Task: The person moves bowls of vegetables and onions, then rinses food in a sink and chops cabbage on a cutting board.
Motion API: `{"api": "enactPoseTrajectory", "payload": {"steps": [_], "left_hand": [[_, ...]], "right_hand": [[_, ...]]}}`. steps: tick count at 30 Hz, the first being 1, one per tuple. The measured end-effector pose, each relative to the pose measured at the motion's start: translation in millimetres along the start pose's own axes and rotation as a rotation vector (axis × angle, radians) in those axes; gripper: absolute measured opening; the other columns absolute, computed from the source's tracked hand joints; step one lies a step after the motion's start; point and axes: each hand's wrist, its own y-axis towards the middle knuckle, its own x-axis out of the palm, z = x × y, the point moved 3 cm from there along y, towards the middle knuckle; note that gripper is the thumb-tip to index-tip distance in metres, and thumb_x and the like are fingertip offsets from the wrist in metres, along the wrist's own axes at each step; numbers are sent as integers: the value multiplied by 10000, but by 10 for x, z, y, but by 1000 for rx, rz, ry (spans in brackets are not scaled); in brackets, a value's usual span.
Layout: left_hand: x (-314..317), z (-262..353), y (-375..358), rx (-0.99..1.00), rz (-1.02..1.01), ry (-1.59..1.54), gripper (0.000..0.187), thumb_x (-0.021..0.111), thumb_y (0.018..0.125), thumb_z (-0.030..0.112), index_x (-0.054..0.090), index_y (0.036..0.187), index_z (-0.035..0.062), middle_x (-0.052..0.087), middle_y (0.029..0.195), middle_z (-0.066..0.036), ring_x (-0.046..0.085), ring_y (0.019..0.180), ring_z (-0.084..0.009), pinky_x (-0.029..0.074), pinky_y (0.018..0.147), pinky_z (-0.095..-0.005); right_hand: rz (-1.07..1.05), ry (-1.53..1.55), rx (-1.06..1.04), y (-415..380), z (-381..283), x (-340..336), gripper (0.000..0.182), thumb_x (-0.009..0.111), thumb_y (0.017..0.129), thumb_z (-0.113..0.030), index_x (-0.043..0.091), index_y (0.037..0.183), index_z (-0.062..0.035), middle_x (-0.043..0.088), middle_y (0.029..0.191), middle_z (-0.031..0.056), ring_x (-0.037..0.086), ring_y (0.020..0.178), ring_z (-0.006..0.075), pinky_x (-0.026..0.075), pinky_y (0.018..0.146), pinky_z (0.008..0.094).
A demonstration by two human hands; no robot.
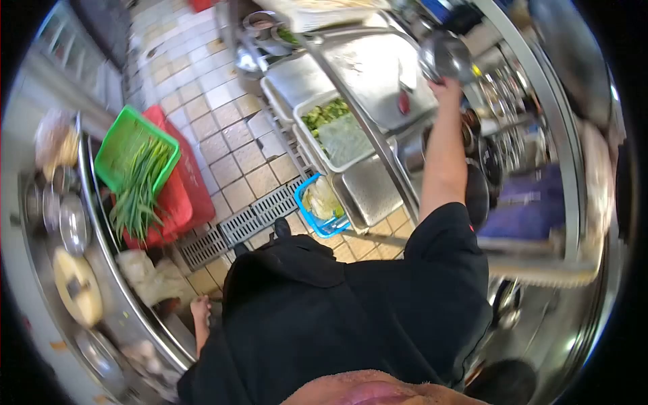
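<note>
My right hand reaches up to the shelving on the right, its fingers closed on the rim of a round metal bowl. Left of the bowl, a knife with a red handle lies on a metal surface. My left hand hangs low by the left counter with its fingers curled. Whether it holds anything is hard to see. Close to it are a whitish plastic bag and the front of my black clothing.
A green basket of green onions rests on a red crate at left. Under the metal rack post stands a white tub of cut greens. A blue basket sits on the tiled floor by a drain grate.
</note>
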Motion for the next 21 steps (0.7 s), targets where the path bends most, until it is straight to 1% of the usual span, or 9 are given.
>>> {"api": "enactPoseTrajectory", "payload": {"steps": [2, 3, 4, 5, 6, 8, 11, 16, 21], "left_hand": [[332, -571, 56, 657, -20, 681, 223, 608, 892, 281, 686, 842, 78, 656, 778, -135, 617, 658, -280, 466, 583, -413], [474, -890, 37, 982, 129, 946, 245, 594, 880, 309, 690, 793, 101, 680, 820, -187, 650, 732, -345, 500, 658, -479], [560, -830, -218, 174, -69, 505, 334, 534, 913, 354, 692, 822, 74, 687, 923, -225, 641, 912, -389, 497, 780, -508], [765, -1255, -144, 213, 21, 492, 358, 530, 904, 359, 708, 867, 51, 687, 994, -239, 646, 949, -413, 503, 813, -523], [833, -1059, -393, 226, -131, 566, 384, 531, 894, 364, 723, 892, 32, 677, 1023, -258, 642, 981, -427, 502, 847, -531], [891, -790, -747, 63, 51, 486, 408, 546, 884, 363, 727, 864, -2, 689, 959, -256, 659, 909, -436, 530, 809, -513], [1106, -865, -785, 224, 104, 599, 287, 632, 825, 286, 738, 864, 23, 691, 932, -251, 669, 861, -426, 541, 793, -503], [814, -730, -929, -129, 271, -48, 312, 657, 810, 292, 711, 904, 0, 706, 944, -232, 683, 885, -391, 536, 773, -460], [127, -791, -913, -14, 519, -173, 258, 673, 830, 200, 707, 999, 8, 713, 930, -194, 694, 876, -309, 541, 799, -403]], "right_hand": [[-10, 81, 55, -48, 20, -50, 630, 819, 699, -530, 724, 1051, -16, 721, 962, 190, 682, 937, 303, 530, 862, 403], [-253, 682, 187, 31, 235, 285, 513, 596, 861, -377, 580, 1237, -28, 539, 1230, 199, 561, 1114, 372, 487, 970, 466], [-425, 1214, 466, 104, 509, 644, 444, 374, 1023, -224, 437, 1423, -41, 358, 1498, 208, 441, 1290, 441, 443, 1077, 528], [-435, 1233, 484, 240, 275, 555, 437, 382, 1019, -226, 446, 1408, -36, 371, 1482, 209, 449, 1275, 436, 447, 1068, 523], [-438, 1189, 445, 372, 50, 618, 431, 391, 1015, -228, 455, 1393, -32, 384, 1465, 210, 458, 1260, 432, 450, 1059, 518], [-433, 1152, 444, 611, -269, 708, 418, 407, 1006, -231, 473, 1362, -23, 410, 1432, 212, 476, 1229, 422, 457, 1041, 508], [-377, 1135, 449, 722, -744, 764, 401, 432, 994, -237, 500, 1317, -9, 449, 1383, 215, 502, 1183, 408, 468, 1015, 492], [-153, 1081, 457, 469, -1022, 441, 380, 473, 974, -247, 545, 1242, 13, 513, 1300, 220, 546, 1107, 385, 485, 970, 467], [139, 1083, 468, 34, -1255, -86, 370, 515, 953, -256, 591, 1166, 36, 578, 1218, 225, 590, 1031, 362, 503, 926, 441]]}}
